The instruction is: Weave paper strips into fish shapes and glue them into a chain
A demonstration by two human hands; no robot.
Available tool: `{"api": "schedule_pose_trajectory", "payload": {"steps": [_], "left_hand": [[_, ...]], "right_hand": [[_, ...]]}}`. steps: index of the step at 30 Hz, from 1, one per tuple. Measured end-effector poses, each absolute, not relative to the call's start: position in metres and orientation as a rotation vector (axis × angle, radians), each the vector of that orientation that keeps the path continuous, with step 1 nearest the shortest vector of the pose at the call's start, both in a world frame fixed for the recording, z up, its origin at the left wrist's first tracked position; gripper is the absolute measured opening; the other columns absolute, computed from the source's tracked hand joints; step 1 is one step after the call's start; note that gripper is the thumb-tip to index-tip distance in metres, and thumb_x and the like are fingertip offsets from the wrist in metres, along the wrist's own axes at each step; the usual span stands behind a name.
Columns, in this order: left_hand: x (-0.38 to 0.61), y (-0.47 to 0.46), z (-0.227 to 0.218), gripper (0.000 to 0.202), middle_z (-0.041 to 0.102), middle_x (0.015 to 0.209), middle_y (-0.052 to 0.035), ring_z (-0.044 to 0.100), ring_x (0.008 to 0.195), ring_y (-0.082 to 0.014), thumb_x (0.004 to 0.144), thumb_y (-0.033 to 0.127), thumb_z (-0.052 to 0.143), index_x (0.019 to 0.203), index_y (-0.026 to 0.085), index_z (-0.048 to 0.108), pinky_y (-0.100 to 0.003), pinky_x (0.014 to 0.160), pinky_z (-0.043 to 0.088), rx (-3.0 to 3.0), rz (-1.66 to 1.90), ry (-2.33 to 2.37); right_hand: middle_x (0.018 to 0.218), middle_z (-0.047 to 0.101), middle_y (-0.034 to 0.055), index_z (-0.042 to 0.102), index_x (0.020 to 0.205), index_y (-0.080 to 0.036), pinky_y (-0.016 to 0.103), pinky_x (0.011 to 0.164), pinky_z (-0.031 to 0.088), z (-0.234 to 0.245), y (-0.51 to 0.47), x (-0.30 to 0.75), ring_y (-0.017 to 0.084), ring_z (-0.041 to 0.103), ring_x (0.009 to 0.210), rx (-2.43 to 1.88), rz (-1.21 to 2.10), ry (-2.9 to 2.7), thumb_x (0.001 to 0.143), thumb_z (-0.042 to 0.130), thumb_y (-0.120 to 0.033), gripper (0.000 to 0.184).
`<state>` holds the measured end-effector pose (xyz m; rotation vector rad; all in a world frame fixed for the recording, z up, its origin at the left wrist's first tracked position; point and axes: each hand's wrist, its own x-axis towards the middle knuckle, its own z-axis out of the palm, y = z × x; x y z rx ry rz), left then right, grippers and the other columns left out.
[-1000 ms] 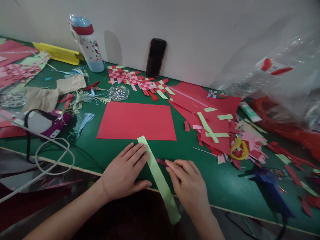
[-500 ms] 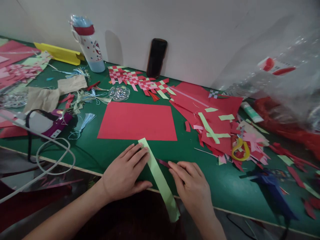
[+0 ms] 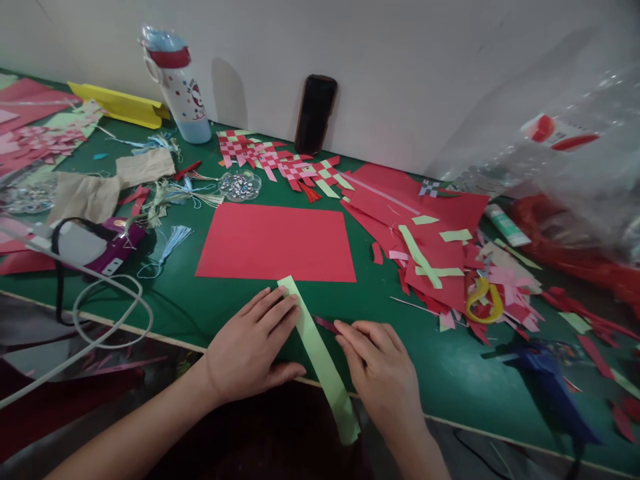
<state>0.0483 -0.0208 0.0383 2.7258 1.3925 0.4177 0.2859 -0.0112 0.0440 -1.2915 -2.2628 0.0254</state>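
A long light green paper strip [image 3: 323, 360] lies slantwise in front of me, its lower end reaching past the table edge. My left hand [image 3: 253, 343] is open and flat, fingertips pressing on the strip's upper part. On the strip's right, my right hand [image 3: 383, 363] pinches a thin purple piece [image 3: 326, 325] whose tip points left, close to the strip's edge. Whether it is a blade or another slim tool, I cannot tell. Just beyond both hands lies a red paper sheet [image 3: 277, 243], flat and apart from them.
Right of the sheet are red papers [image 3: 380, 187] with scraps, yellow-handled scissors [image 3: 484, 300], a glue stick [image 3: 507, 225] and a blue glue gun [image 3: 550, 380]. Behind are woven paper strips [image 3: 280, 160], a phone [image 3: 316, 115] and a bottle [image 3: 177, 93]. A white cable [image 3: 113, 293] loops left.
The view has shifted very slightly. My right hand and the purple piece have edged a little left toward the green strip; my left hand stays on it.
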Motion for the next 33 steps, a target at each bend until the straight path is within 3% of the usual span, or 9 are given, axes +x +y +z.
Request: {"api": "schedule_pose_trajectory", "payload": {"steps": [23, 29, 33], "left_hand": [[0.0488, -0.0196, 0.0421, 0.07, 0.051, 0.14, -0.0129, 0.041, 0.133, -0.0304, 0.087, 0.061, 0.05, 0.138, 0.012, 0.046, -0.048, 0.115, 0.031, 2.711, 0.43, 1.341], [0.0497, -0.0219, 0.0426, 0.065, 0.037, 0.151, -0.0161, 0.029, 0.141, -0.0359, 0.083, 0.059, 0.058, 0.133, 0.019, 0.051, -0.053, 0.112, 0.033, 2.666, 0.436, 1.417], [0.0505, -0.0222, 0.0385, 0.072, 0.04, 0.149, -0.0163, 0.03, 0.141, -0.0332, 0.084, 0.06, 0.056, 0.137, 0.013, 0.046, -0.05, 0.115, 0.031, 2.685, 0.441, 1.419]], "right_hand": [[0.087, 0.063, 0.0069, 0.071, 0.108, -0.016, 0.033, 0.078, 0.045, 0.0446, -0.0101, 0.2827, 0.018, 0.055, 0.083, -1.294, 0.056, -2.273, 0.09, 0.059, -0.018, 0.021], [0.088, 0.064, 0.007, 0.071, 0.108, -0.017, 0.034, 0.079, 0.046, 0.0443, -0.0139, 0.2861, 0.018, 0.057, 0.084, -1.302, 0.043, -2.277, 0.092, 0.057, -0.019, 0.021], [0.087, 0.064, 0.0072, 0.071, 0.108, -0.019, 0.034, 0.078, 0.047, 0.0438, -0.0143, 0.2841, 0.018, 0.057, 0.084, -1.317, 0.034, -2.273, 0.094, 0.054, -0.021, 0.022]]}}
